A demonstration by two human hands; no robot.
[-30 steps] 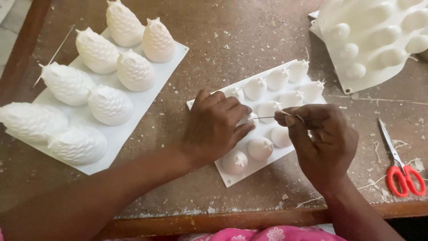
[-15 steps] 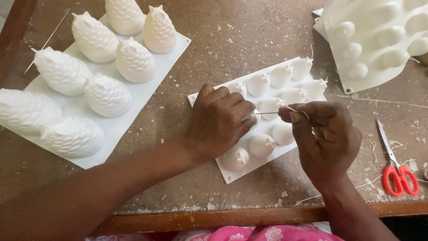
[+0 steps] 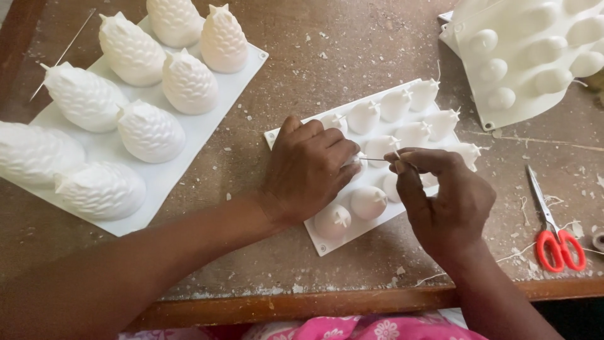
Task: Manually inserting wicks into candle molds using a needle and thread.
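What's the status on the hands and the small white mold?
Left hand pressing on small white mold. Right hand pinching thin needle at one bump. Scissors lie apart at right, nothing blocking.

Soft, even daylight fills the scene, bright enough that the large white mould (image 3: 126, 126) at the left nearly washes out. Shadows under the hands on the counter (image 3: 352, 50) are faint and short. Focus is sharp centrally, with slight softness toward the frame's edges.
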